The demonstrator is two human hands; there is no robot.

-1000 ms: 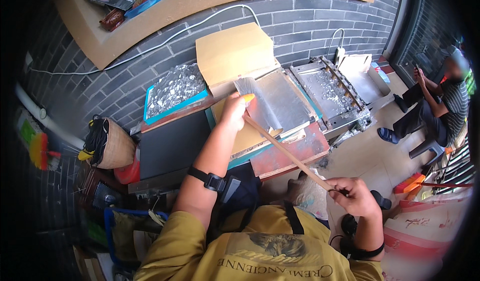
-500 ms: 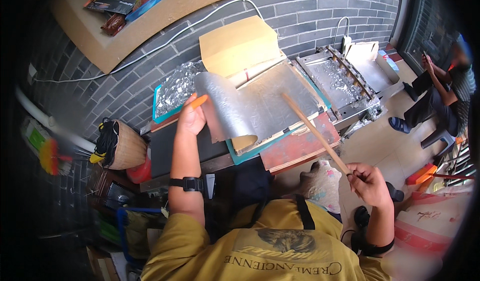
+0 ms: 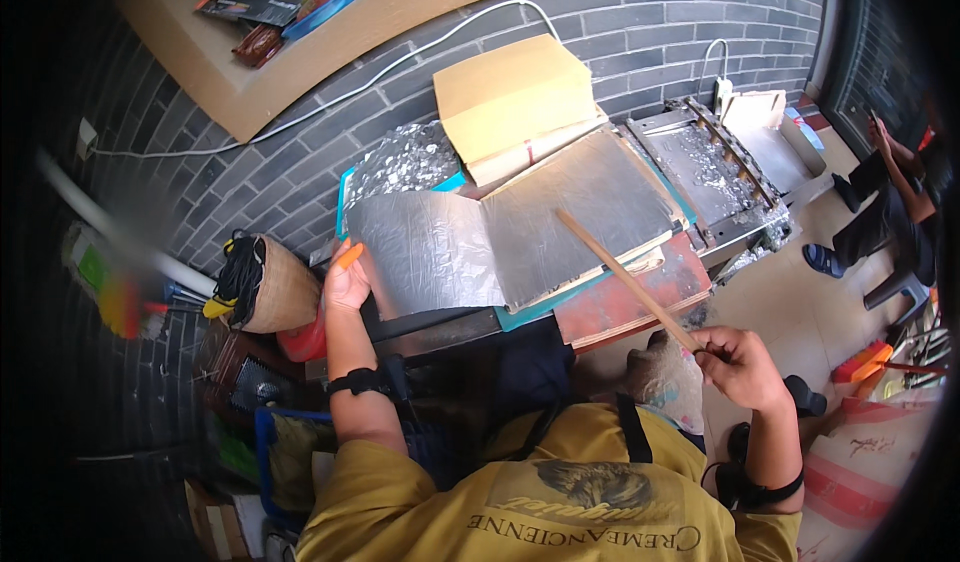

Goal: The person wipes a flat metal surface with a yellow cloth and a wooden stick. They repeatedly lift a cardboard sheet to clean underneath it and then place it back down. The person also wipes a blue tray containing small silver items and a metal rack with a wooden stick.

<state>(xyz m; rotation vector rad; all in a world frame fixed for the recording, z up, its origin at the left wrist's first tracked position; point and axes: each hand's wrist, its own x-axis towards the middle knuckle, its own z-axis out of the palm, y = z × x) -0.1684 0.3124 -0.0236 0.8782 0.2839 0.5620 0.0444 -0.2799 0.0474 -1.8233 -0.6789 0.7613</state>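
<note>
My left hand (image 3: 346,284), with an orange finger cover (image 3: 350,255) on one finger, is closed at the left edge of a turned-over silvery foil sheet (image 3: 430,252). The sheet lies spread out to the left of a stack of foil leaves (image 3: 590,197), like an opened page. Wrapped in my right hand (image 3: 742,364) is the near end of a thin wooden stick (image 3: 628,282). Its far tip reaches over the top leaf of the stack; whether it touches the surface I cannot tell.
A brown paper cover (image 3: 515,92) stands behind the stack. Crumpled foil scraps (image 3: 400,162) fill a teal tray. A metal frame (image 3: 715,167) with flakes sits right, near a red board (image 3: 640,292). A seated person (image 3: 890,212) is at far right; a basket (image 3: 285,282) stands left.
My left hand has drawn the curled foil sheet leftward and down, and it now lies flatter. The right hand keeps its grip on the stick. The whole view has shifted slightly.
</note>
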